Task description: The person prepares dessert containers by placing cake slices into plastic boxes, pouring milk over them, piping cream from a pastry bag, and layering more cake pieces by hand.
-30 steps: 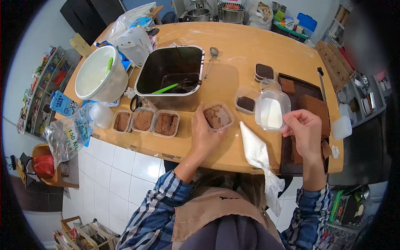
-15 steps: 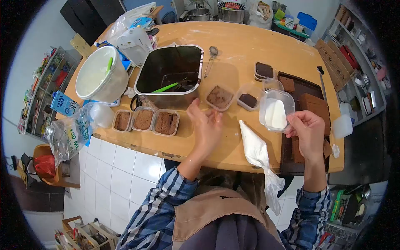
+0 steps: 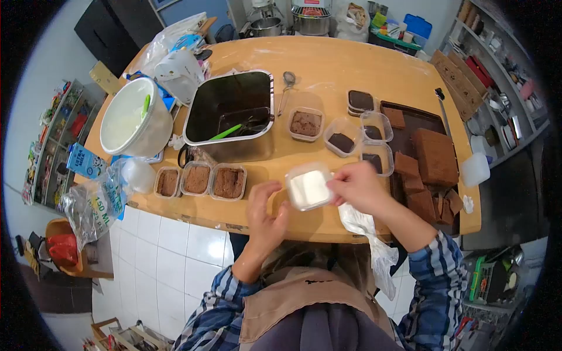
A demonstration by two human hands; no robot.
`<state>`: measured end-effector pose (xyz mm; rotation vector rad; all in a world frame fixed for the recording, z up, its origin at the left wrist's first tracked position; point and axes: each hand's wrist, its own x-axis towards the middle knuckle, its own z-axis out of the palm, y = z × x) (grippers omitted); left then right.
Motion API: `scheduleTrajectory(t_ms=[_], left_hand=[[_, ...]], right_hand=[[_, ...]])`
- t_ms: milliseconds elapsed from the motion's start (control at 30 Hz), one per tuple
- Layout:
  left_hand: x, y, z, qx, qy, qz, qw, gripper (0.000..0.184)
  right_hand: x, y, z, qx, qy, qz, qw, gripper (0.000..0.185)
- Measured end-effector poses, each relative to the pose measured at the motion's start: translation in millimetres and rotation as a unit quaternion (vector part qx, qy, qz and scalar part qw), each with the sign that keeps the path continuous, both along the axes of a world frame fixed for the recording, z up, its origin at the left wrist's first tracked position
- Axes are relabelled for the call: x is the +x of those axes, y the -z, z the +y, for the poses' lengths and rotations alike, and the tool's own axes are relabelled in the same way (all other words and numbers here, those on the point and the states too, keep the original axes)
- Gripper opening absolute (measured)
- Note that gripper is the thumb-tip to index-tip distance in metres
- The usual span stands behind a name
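Note:
My right hand (image 3: 357, 186) pinches the edge of a clear plastic container (image 3: 310, 188) with white cream in it, held over the front of the table. My left hand (image 3: 266, 215) is just left of that container, its fingers apart and nothing in them. Behind my right hand lies a white piping bag (image 3: 362, 225), partly hidden by the hand. Left of my left hand stands a container of brown cake (image 3: 228, 182), in a row with two others. Beyond the held container are another cake container (image 3: 305, 124) and a container with a dark layer (image 3: 341, 142).
A deep metal tub (image 3: 243, 151) with a green-handled tool stands left of centre, beside a white bucket (image 3: 153, 130). On the right, a dark tray (image 3: 432, 117) bears brown cake blocks (image 3: 433, 157). A small strainer (image 3: 288, 81) and stacked containers (image 3: 359, 100) lie farther back.
My right hand has carried the cream container leftward, from beside the tray to the front middle. My left hand has drawn back toward me. A dark-layered container now shows where the cream one was.

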<state>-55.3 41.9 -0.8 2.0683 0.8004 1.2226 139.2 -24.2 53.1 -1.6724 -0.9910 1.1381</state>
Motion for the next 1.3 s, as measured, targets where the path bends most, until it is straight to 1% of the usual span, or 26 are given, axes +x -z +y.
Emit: scheduleTrajectory(t_ms=[133,233,367,400,433,467,533,633,667,767,800,900,1000,1067,1100,1167,1200,1233,1300], left_hand=[[-24,1,-8,0.015,-0.032,-0.003,0.999,0.027],[-31,4,-15,-0.017,-0.041,-0.01,0.999,0.03],[-32,4,-16,-0.038,-0.027,-0.034,0.998,0.03],[-31,2,-16,-0.033,-0.025,-0.034,0.999,0.03],[-31,0,-17,-0.027,-0.024,-0.034,0.999,0.029],[-30,-2,-17,-0.021,-0.024,-0.034,0.999,0.029],[-29,-4,-20,-0.012,-0.034,-0.063,0.997,0.027],[-23,-7,-25,-0.006,-0.02,-0.083,0.996,0.025],[-22,-8,-27,-0.004,-0.01,-0.084,0.996,0.025],[-20,-15,-33,0.004,0.03,-0.039,0.999,0.024],[-20,-17,-35,0.004,0.035,-0.039,0.999,0.024],[-19,-20,-38,0.005,0.044,-0.04,0.998,0.022],[-21,-21,-40,0.005,0.045,-0.046,0.998,0.021],[-22,-20,-38,0.01,0.043,-0.051,0.998,0.02],[-22,-20,-39,-0.035,0.056,-0.069,0.995,0.019],[-21,-21,-41,-0.128,0.08,-0.104,0.983,0.018],[-21,-21,-41,-0.216,0.115,-0.141,0.959,0.023],[-19,-22,-40,-0.303,0.15,-0.177,0.924,0.028],[-12,-25,-42,-0.453,0.23,-0.241,0.827,0.041]], right_hand=[[-16,22,23,-0.046,-0.055,-0.017,0.997,0.015],[-26,27,34,-0.06,-0.078,-0.008,0.995,0.015],[-29,34,40,-0.042,-0.091,0.027,0.995,0.018],[-25,28,40,-0.014,-0.087,-0.087,0.992,0.019],[-17,16,41,0.014,-0.082,-0.199,0.976,0.021],[-7,7,43,0.042,-0.077,-0.309,0.947,0.023],[19,-4,44,0.099,-0.004,-0.414,0.905,0.04],[46,-20,41,0.083,-0.006,-0.553,0.829,0.064],[48,-16,41,0.049,-0.004,-0.562,0.825,0.083],[51,-8,48,-0.056,-0.047,-0.534,0.842,0.09],[50,-6,51,-0.054,-0.048,-0.544,0.836,0.09],[48,-12,53,-0.076,-0.053,-0.539,0.837,0.082],[40,-13,49,-0.055,-0.01,-0.54,0.84,0.077],[31,-23,37,-0.029,-0.006,-0.532,0.846,0.075],[23,-35,28,-0.017,-0.005,-0.527,0.849,0.075],[8,-60,6,-0.002,-0.07,-0.482,0.874,0.074],[1,-69,-5,0.004,-0.101,-0.457,0.884,0.074],[-4,-74,-14,0.017,-0.119,-0.439,0.89,0.073],[-11,-81,-33,0.041,-0.146,-0.404,0.902,0.071]])
